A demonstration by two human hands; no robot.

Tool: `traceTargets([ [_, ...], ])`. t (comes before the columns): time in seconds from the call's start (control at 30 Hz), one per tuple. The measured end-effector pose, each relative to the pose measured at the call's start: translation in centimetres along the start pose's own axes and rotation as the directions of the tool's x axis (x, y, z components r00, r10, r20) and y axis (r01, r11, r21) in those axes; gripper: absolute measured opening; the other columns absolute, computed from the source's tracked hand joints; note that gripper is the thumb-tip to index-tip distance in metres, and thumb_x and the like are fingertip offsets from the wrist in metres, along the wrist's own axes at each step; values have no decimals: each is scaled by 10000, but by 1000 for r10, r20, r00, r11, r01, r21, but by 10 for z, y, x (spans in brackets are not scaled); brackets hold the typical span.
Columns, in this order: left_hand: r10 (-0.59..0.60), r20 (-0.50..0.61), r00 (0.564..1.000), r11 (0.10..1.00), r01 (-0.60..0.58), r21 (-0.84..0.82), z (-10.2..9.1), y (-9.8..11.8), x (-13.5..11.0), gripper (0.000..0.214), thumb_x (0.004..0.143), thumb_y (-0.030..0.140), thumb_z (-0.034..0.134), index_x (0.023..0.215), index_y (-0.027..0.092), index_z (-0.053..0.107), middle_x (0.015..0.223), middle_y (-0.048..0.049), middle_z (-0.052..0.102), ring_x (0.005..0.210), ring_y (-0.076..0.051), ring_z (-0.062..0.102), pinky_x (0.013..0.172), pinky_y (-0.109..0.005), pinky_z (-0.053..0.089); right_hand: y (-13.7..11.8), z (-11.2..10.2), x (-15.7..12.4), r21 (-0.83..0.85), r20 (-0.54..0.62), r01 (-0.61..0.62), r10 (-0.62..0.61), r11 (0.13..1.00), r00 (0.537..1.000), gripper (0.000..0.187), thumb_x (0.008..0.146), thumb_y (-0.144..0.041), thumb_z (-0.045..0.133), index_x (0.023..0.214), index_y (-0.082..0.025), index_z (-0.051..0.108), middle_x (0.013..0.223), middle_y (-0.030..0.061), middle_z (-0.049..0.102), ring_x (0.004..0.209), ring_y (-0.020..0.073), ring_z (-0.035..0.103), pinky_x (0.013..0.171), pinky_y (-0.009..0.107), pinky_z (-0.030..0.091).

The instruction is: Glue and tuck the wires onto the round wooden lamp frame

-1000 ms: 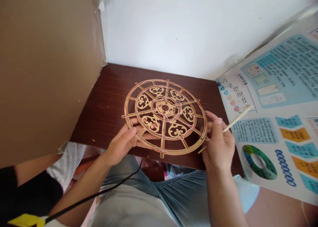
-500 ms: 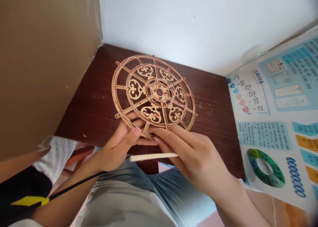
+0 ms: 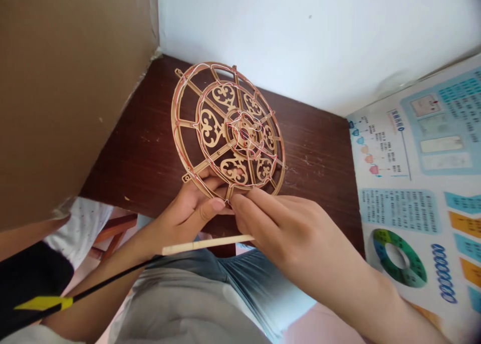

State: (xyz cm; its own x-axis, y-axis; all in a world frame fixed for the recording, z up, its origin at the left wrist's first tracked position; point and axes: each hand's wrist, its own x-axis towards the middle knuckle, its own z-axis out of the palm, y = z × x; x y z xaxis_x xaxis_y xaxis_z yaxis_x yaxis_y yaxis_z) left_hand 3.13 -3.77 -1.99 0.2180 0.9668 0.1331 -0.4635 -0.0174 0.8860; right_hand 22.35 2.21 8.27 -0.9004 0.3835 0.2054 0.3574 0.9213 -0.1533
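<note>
A round openwork frame (image 3: 211, 127), tan and wood-like with heart-shaped scrollwork, stands tilted above the dark tabletop. Red and white wires run round its rings and cross at the hub. My left hand (image 3: 191, 208) grips its near rim, thumb on top and fingers behind. My right hand (image 3: 285, 223) is closed around a thin pale wooden stick (image 3: 206, 243), whose long end sticks out to the left below the frame. The right fingertips meet the near rim beside my left thumb; the stick's other end is hidden in that hand.
Beneath the frame is a dark brown wooden table (image 3: 311, 163). A brown panel (image 3: 75, 83) rises at left and a white wall (image 3: 263, 38) behind. A printed poster board (image 3: 398, 203) stands at right. A black cord (image 3: 112, 279) with a yellow tag crosses my left forearm.
The frame has tilted up more steeply, its far edge rising. The wooden stick's exposed end has moved left and slightly down. Both hands stay at the near rim.
</note>
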Motion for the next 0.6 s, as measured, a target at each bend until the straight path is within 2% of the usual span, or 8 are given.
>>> traceTargets([
  [0.1,-14,-1,1000,994,14,108,-1,1,1,546,1128,287,561,1653,372,439,1712,-70,506,1633,-323,395,1368,-586,303,-1,0,1,-35,-7,15,-16,999,1000,396,1115,-85,448,779,-165,641,707,-6,509,541,165,365,510,377,301],
  [0.23,-10,-11,1000,963,12,271,-4,1,1,468,1126,296,565,1592,313,543,1732,-65,478,1679,-308,291,1407,-579,162,-2,3,0,-58,-36,28,-30,998,999,394,1099,-81,479,745,-177,625,670,-19,475,539,165,359,505,370,294],
  [0.4,13,-28,1000,972,-6,233,-4,2,3,429,1121,307,579,1549,288,565,1674,-92,547,1610,-307,428,1372,-565,266,-1,15,-5,-22,-134,-31,28,999,991,364,1097,-100,486,766,-168,620,688,-22,495,546,151,345,511,353,307],
  [0.53,12,-42,999,975,-2,223,-3,3,5,431,1115,335,590,1542,283,558,1669,-105,548,1609,-315,429,1382,-564,219,1,24,-11,67,-139,-141,150,988,979,259,1106,-182,475,877,-177,597,764,-4,572,591,145,485,529,309,381],
  [0.6,4,-54,999,975,8,223,-3,2,4,449,1112,336,594,1555,287,551,1685,-108,528,1620,-322,409,1382,-562,219,2,25,-14,135,-122,-186,202,973,972,213,1075,-186,447,891,-202,553,764,-10,574,587,143,508,527,295,400],
])
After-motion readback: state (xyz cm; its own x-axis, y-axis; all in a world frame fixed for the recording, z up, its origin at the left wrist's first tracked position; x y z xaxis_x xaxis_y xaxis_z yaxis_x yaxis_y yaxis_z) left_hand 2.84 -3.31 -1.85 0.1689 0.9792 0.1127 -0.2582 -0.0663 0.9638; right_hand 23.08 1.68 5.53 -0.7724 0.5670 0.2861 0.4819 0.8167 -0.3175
